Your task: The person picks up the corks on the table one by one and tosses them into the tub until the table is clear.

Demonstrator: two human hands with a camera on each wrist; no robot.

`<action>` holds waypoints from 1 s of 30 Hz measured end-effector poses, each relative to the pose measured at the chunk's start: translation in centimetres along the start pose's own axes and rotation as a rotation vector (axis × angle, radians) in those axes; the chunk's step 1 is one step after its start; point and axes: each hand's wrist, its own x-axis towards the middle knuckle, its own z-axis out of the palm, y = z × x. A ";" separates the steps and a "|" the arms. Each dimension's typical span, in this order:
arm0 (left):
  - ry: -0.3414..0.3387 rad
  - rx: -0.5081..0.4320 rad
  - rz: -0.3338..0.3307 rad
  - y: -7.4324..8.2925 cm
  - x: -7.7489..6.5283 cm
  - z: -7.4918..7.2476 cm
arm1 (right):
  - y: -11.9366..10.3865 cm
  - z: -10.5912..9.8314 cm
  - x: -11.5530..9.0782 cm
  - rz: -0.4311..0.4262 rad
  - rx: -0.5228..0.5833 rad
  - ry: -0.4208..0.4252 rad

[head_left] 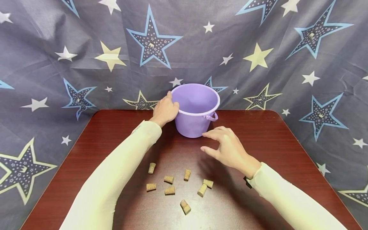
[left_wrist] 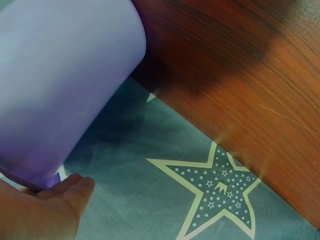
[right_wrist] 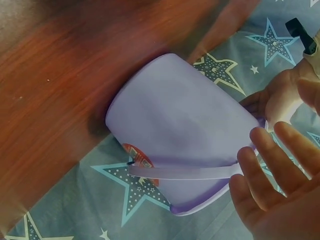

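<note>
A purple bucket (head_left: 192,126) stands upright toward the back of the table. My left hand (head_left: 166,110) grips its left rim, with the thumb at the rim's edge and the fingers against the outside. In the left wrist view, that hand's fingers (left_wrist: 75,195) show beside the bucket's rim end. My right hand (head_left: 228,147) is held in front of the bucket and to the right, fingers spread, with nothing in it. The right wrist view shows its fingers (right_wrist: 270,155) apart near the rim, and the bucket's handle (right_wrist: 185,173) hanging down the side.
Several corks lie on the dark red table (head_left: 115,134) nearer to me, among them a lone cork (head_left: 151,168) at the left, a front cork (head_left: 185,207) and a touching pair with a long cork (head_left: 202,190). A grey cloth (head_left: 195,54) with stars hangs behind the table.
</note>
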 end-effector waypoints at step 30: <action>0.007 0.002 0.009 0.0 0.1 0.0 | 0.2 0.3 -3.0 -0.009 -0.030 -0.126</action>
